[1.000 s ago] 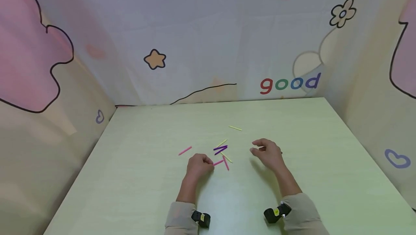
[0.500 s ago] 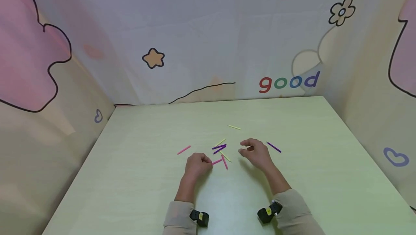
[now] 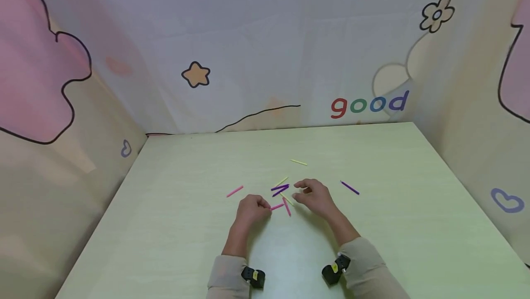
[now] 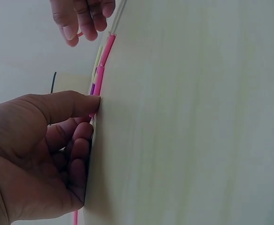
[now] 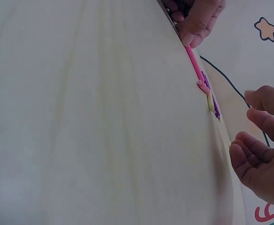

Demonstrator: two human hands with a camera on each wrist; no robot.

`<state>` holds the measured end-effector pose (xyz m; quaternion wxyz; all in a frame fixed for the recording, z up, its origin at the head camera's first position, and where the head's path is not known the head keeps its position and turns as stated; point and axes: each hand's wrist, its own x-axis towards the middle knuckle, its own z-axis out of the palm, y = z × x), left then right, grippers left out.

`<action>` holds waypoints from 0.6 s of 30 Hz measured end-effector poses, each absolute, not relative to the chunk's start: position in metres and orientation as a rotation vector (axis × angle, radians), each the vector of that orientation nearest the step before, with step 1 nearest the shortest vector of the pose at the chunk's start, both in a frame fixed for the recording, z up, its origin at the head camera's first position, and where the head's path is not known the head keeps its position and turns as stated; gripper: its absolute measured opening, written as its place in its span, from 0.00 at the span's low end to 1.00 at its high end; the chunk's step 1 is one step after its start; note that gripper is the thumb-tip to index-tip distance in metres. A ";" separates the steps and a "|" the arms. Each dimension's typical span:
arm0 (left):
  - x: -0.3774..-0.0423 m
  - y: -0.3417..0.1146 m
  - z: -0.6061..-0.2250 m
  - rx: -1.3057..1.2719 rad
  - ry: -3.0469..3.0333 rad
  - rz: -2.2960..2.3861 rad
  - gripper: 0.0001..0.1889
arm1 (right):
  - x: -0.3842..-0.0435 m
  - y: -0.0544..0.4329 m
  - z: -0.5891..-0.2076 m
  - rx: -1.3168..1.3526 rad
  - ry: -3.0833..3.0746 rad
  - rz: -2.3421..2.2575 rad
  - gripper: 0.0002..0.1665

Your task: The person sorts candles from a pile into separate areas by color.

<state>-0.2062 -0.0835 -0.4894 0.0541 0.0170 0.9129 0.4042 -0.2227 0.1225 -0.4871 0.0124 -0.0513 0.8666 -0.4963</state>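
Observation:
Thumb and fingers of my left hand [image 3: 253, 209] pinch the left end of a pink stick [image 3: 277, 206] on the table. Its other end meets a second pink stick [image 3: 287, 207]. Just beyond lie two purple sticks, the upper one [image 3: 280, 187] and the lower one [image 3: 280, 192], with a yellow stick [image 3: 283, 180] behind them and another yellow stick [image 3: 287, 199] in front. My right hand [image 3: 316, 198] hovers right of this cluster, thumb and forefinger apart and nothing between them. In the right wrist view, the fingers of that hand [image 5: 263, 140] are loosely bent.
A lone pink stick [image 3: 234, 191] lies to the left. Farther back is a yellow stick [image 3: 298, 162], and a purple stick [image 3: 349, 187] lies to the right. The pale table [image 3: 165, 234] meets printed cloth walls [image 3: 248, 37] at the back and sides.
My right hand has moved left toward the cluster, uncovering the purple stick on the right. The left hand keeps its grip on the pink stick in nearly the same place.

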 end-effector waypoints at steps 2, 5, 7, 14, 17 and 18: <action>-0.207 -0.083 -0.489 0.060 2.769 1.213 0.02 | -0.223 0.121 -0.488 -0.178 2.707 -1.547 0.15; -0.207 -0.082 -0.489 0.059 2.766 1.194 0.02 | -0.224 0.121 -0.489 -0.203 2.697 -1.549 0.15; -0.207 -0.081 -0.489 0.066 2.769 1.193 0.02 | -0.225 0.121 -0.491 -0.225 2.691 -1.556 0.15; -0.204 -0.080 -0.488 0.092 2.805 1.204 0.02 | -0.228 0.123 -0.496 -0.260 2.628 -1.621 0.15; -0.203 -0.081 -0.487 0.107 2.817 1.211 0.02 | -0.228 0.124 -0.497 -0.270 2.613 -1.621 0.16; -0.203 -0.081 -0.486 0.111 2.819 1.213 0.02 | -0.229 0.124 -0.497 -0.275 2.618 -1.613 0.16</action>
